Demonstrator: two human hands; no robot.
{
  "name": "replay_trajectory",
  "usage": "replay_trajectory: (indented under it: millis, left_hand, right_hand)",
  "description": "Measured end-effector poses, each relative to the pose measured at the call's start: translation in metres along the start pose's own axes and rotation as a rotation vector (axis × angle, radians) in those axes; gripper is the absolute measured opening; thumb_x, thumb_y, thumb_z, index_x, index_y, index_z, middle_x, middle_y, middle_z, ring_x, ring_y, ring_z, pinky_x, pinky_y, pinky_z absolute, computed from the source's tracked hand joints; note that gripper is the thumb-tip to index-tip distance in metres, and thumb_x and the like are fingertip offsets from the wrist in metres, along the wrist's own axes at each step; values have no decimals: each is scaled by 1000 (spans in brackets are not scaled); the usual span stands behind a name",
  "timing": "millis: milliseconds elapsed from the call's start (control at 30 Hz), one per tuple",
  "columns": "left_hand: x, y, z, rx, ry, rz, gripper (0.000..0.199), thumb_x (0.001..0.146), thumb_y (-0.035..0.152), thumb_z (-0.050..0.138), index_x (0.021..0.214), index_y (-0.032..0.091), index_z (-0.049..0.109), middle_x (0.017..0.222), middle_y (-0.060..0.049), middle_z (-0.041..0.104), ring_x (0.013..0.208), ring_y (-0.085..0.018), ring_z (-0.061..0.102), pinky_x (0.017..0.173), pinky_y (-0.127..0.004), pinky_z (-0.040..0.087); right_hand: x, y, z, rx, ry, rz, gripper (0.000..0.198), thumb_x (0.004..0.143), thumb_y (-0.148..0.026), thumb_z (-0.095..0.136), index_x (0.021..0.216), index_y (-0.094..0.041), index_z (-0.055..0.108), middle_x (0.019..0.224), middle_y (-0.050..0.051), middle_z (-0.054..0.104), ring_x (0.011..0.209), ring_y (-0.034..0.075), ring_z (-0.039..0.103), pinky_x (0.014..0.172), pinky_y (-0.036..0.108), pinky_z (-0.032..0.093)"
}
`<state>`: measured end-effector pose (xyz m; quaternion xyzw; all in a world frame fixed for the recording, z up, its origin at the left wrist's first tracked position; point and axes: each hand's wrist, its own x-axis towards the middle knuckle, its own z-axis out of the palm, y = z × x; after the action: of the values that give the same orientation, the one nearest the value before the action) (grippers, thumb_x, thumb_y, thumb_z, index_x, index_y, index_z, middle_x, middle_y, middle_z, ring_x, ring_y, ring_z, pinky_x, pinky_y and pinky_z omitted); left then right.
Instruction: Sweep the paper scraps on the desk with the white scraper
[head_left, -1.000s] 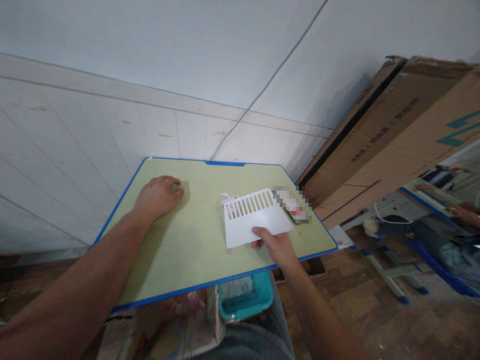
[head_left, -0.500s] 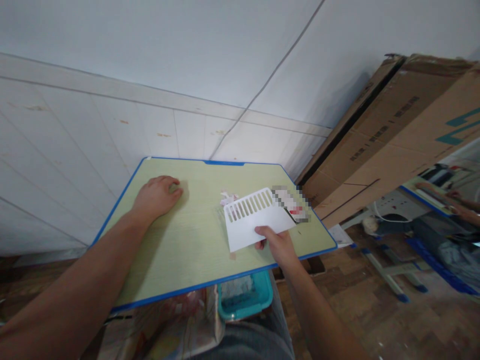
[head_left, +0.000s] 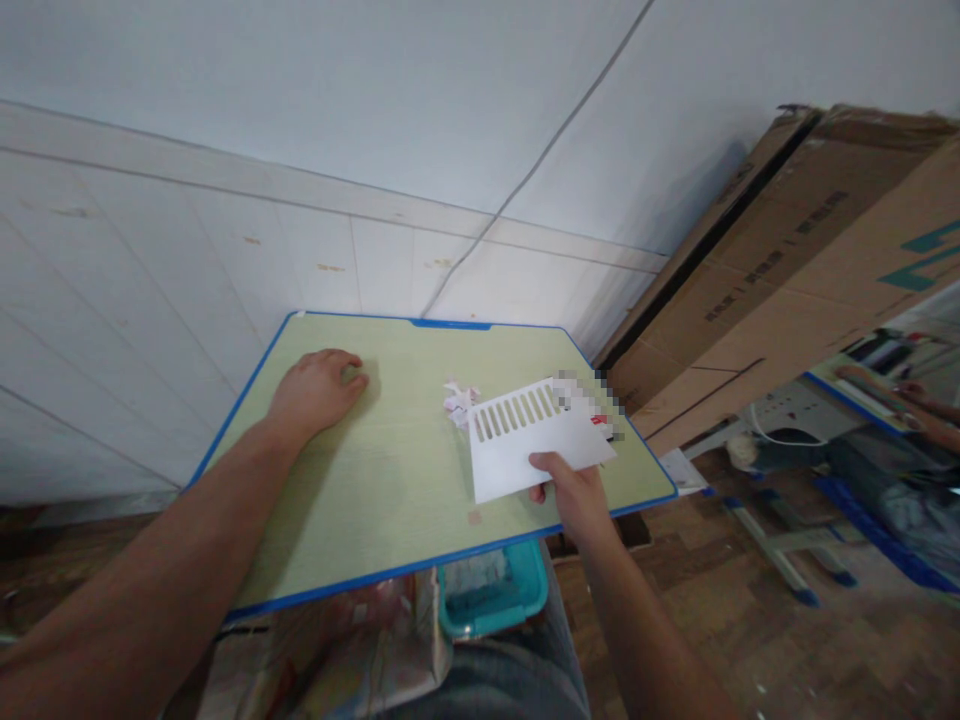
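Note:
My right hand (head_left: 568,487) pinches a flat white sheet with a row of slots (head_left: 517,463) by its near edge, thumb on top and fingers beneath. The slots run along the far side of the sheet. Behind its left corner lies a crumpled scrap of paper (head_left: 457,402), partly covered. The sheet overlaps a blurred-out flat object (head_left: 592,405) with a red mark at the right. My left hand (head_left: 319,390) rests on the left of the pale green tabletop (head_left: 375,500), fingers loosely bent, thumb apart, nothing visible in it.
The blue-edged table stands against a white panelled wall (head_left: 390,260). Large cardboard boxes (head_left: 787,250) lean at its right. Below the near edge sits a teal basket (head_left: 495,590). Farther right, a person's arm (head_left: 926,415) rests at another table.
My right hand has shifted the slotted white sheet to the right, uncovering more of the crumpled paper and covering more of the blurred object. My left hand stays put.

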<state>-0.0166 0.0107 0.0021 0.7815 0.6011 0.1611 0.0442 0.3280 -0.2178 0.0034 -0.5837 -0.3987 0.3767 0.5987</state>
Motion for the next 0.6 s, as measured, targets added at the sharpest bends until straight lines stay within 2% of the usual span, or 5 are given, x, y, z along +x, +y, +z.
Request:
replay_trajectory:
  millis: [100,200,267,400,600]
  left_hand:
    - [1,0,1,-7,4,9,59,111,44,57,151,11,84,165,-22,78,159,-38,70,142,-51,49]
    - [2,-1,1,-9,17,16,58,111,44,57,149,12,85,164,-22,79,158,-40,70,141,-55,50]
    - [2,-1,2,-6,14,16,59,111,46,55,149,12,85,164,-22,79,158,-42,70,140,-57,52]
    - [3,0,1,8,0,9,62,111,46,53,148,8,84,165,-24,77,159,-43,69,141,-57,50]
    - [5,0,1,21,-5,7,62,110,48,53,148,10,84,166,-21,78,160,-40,68,144,-54,46]
  right_hand:
    - [-18,0,-13,-51,46,-25,30,86,-47,91,72,-25,76,54,0,70,49,22,64,53,36,58]
    - [-50,10,-17,-90,155,-1,45,91,-61,95,70,-26,77,64,6,79,57,27,74,61,41,64]
    - [-75,21,-13,-146,289,31,50,98,-68,92,74,-26,82,70,8,84,63,30,78,70,44,68]
    - [-112,41,2,-112,479,113,58,99,-78,92,85,-22,91,82,13,90,77,35,87,82,48,72]
    - [-136,68,19,-153,455,99,66,104,-88,80,78,-28,89,85,11,91,87,37,88,97,51,70]
